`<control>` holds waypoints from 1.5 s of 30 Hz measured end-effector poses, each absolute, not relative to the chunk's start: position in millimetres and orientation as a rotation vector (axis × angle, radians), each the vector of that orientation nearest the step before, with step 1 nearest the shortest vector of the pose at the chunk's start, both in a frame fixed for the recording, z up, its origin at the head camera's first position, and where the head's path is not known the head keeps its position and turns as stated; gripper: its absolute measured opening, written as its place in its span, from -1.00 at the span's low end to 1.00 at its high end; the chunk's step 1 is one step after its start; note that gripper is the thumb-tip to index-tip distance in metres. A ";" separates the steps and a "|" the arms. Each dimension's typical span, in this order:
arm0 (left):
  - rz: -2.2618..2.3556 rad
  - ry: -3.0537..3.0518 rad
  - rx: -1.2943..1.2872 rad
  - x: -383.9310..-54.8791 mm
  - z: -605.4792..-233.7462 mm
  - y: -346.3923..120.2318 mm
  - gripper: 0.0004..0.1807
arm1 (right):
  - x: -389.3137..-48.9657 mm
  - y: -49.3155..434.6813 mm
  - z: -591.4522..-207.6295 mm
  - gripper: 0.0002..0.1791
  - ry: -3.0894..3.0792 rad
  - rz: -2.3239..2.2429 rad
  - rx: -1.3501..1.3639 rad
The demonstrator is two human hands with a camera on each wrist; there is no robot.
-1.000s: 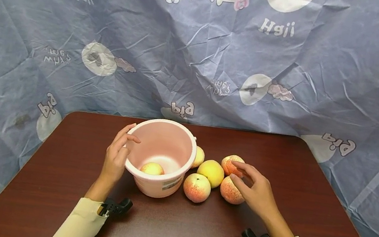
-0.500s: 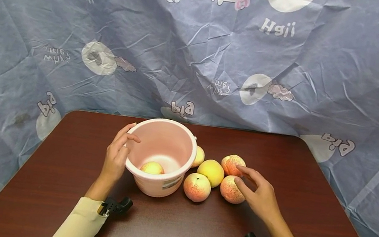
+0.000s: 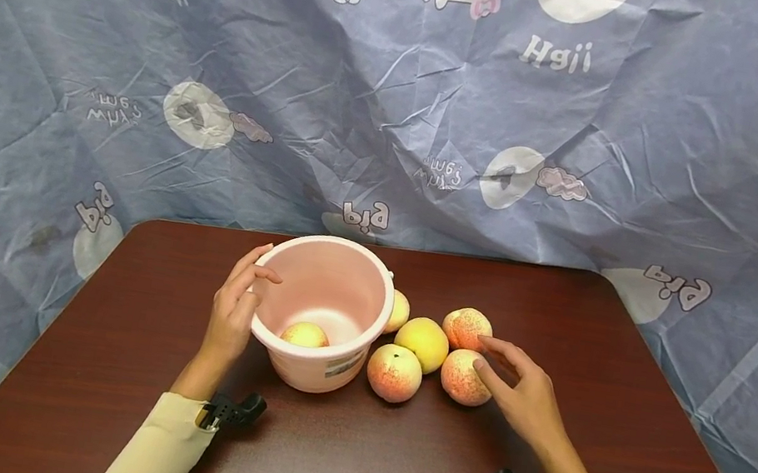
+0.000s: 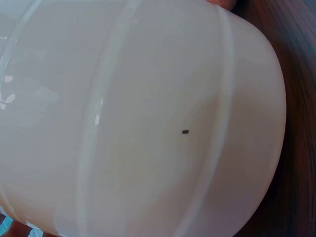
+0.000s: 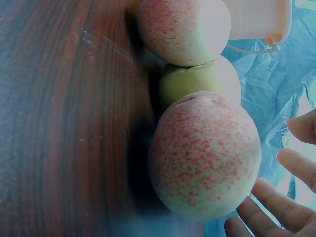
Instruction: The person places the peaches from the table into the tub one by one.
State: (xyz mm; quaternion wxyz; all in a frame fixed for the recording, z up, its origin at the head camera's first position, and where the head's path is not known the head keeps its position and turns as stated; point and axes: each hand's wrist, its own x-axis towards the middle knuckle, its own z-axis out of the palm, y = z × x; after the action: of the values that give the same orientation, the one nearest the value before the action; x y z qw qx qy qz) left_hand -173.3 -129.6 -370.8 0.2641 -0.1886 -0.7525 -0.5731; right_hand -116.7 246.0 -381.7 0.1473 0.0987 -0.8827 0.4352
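Observation:
A pale pink bucket (image 3: 332, 262) stands left of the table's middle, with one peach (image 3: 305, 334) on its bottom. My left hand (image 3: 234, 312) grips the bucket's left rim, one finger bent over the edge; its wrist view is filled by the bucket wall (image 4: 148, 118). My right hand (image 3: 522, 393) hovers with bent, spread fingers beside a red-speckled peach (image 3: 466, 378), holding nothing. In the right wrist view that peach (image 5: 205, 158) looms close, with fingers (image 5: 276, 202) at its lower right. Behind it lies another red peach (image 3: 466, 329).
A yellow, round fruit (image 3: 422, 345) and a peach with a red blush (image 3: 394, 374) sit between bucket and right hand. One pale fruit (image 3: 398, 313) is partly hidden behind the bucket. Beyond the dark brown table (image 3: 346, 467) hangs a blue printed cloth (image 3: 402, 105).
My right hand has drawn slightly back to the right, away from over the two red peaches. The left hand, bucket and fruits have stayed in place.

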 end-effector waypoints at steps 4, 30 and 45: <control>-1.550 -2.031 -0.509 -174.4 -369.4 -129.7 -0.65 | -116.9 246.8 -384.5 -0.62 -2.539 1.253 0.277; -1.579 -2.025 -0.517 -174.5 -371.5 -128.8 -0.65 | -119.6 256.3 -410.3 -0.49 -2.593 1.282 0.236; -1.567 -2.014 -0.528 -174.0 -370.3 -128.7 -0.65 | -113.2 250.5 -400.8 -0.47 -2.612 1.306 0.235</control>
State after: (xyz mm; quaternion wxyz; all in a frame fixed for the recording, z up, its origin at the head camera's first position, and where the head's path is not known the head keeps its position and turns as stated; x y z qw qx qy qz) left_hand -174.0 -128.7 -370.3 0.2646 -0.1954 -0.7453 -0.5800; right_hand -113.2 250.5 -400.8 0.1056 0.0797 -0.8867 0.4431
